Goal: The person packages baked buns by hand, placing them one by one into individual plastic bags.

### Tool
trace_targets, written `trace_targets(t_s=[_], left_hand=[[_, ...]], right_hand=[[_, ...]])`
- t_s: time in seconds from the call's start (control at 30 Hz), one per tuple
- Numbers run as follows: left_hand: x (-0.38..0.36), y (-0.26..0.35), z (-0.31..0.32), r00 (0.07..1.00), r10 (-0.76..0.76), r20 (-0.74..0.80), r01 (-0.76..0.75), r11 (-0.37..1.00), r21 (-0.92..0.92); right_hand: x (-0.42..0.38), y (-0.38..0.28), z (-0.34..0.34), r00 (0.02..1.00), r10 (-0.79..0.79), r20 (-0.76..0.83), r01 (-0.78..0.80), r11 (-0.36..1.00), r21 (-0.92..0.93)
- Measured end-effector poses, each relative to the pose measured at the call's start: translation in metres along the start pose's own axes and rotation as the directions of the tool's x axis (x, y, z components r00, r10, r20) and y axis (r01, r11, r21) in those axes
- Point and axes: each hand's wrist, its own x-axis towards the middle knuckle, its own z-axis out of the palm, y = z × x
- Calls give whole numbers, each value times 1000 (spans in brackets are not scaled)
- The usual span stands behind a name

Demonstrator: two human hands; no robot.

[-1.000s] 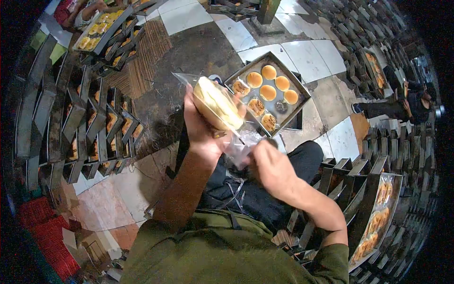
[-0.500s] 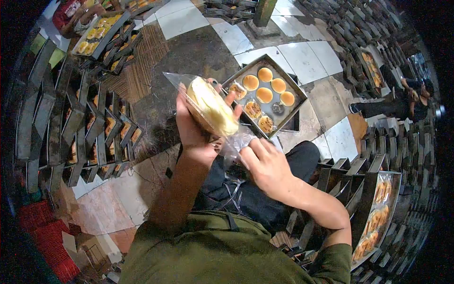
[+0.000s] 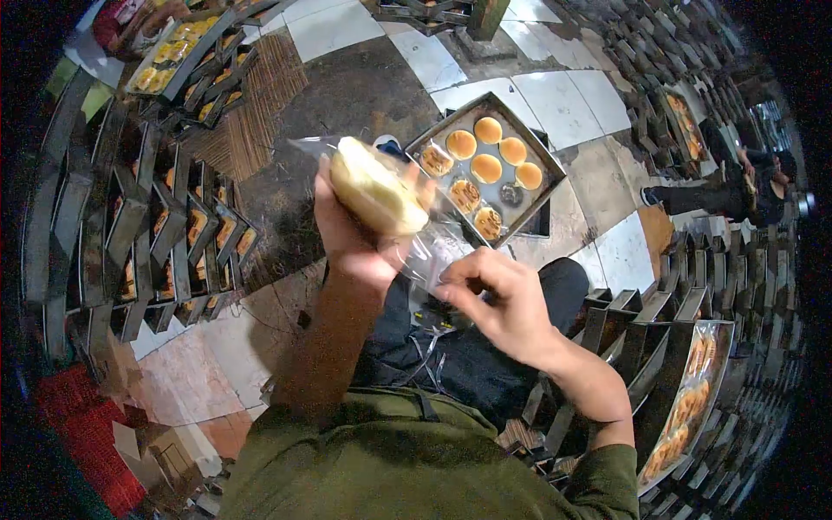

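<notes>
Olive-green shirt (image 3: 390,468), short sleeves (image 3: 602,472); dark trousers (image 3: 468,377); pale strands (image 3: 425,350) at front, likely drawstring.

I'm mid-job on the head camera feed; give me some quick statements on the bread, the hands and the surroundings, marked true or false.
1. The left hand holds the pale bread. True.
2. The square tray holds only plain buns. False: it also holds dark-striped buns.
3. The right hand has its fingers at the clear bag. True.
4. The red crate stands at the picture's upper right. False: it is at the lower left.
5. The sleeve on the right arm is olive green. True.
</notes>
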Motion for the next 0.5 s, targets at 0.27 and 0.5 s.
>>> trace_targets(t_s=[0.27, 0.5], left_hand=[[2, 18, -20, 998, -65, -22, 66, 995, 73], [-52, -24, -6, 921, -390, -27, 390, 915, 107]], right_hand=[[-10, -40, -10, 335, -391, 857, -109, 888, 448], [9, 26, -11, 982, -38, -186, 78, 974, 213]])
